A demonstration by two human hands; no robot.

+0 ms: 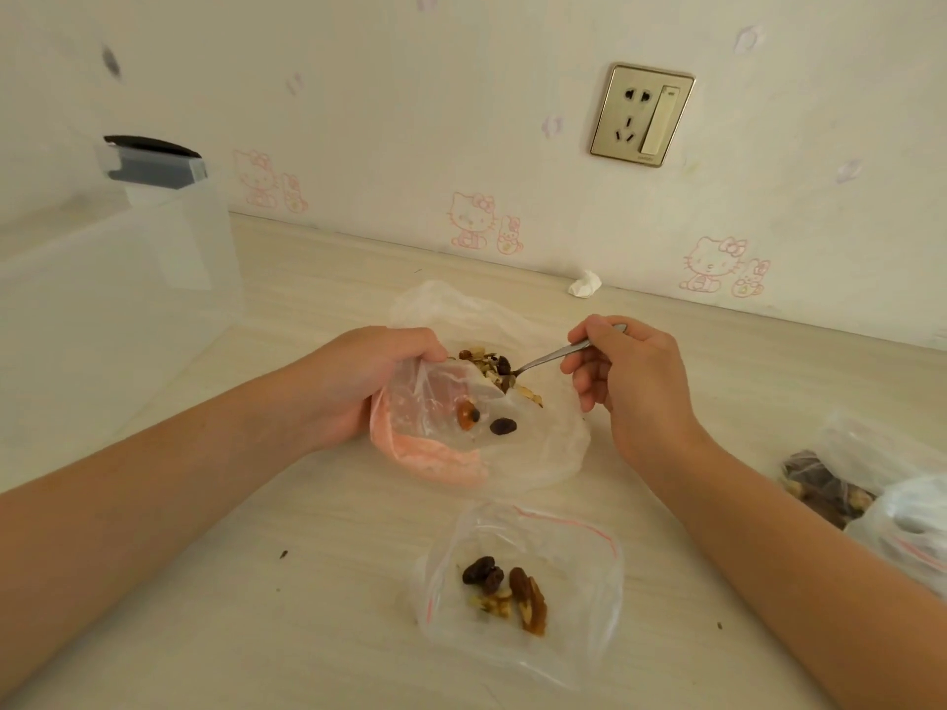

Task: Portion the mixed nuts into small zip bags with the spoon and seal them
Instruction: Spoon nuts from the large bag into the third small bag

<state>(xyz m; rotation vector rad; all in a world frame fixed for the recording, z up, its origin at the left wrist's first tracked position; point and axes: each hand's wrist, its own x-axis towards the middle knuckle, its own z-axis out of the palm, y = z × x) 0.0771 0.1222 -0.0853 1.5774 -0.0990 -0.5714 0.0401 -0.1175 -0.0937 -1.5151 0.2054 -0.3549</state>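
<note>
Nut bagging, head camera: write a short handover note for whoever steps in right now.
Left hand: grip on the mouth of a small zip bag, holding it open; a few pieces are already inside.
Right hand: grip on the spoon, its bowl loaded with mixed nuts at the bag's mouth.
Near bag: on the table, holding a small portion; seal state unclear.
More nut bags lie at the right edge.
Left: tip in this spoonful, finish filling, seal, check the near bag.

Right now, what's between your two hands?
In the head view, the open bag of mixed nuts lies between left hand and right hand, with the spoon dipping in.
</note>
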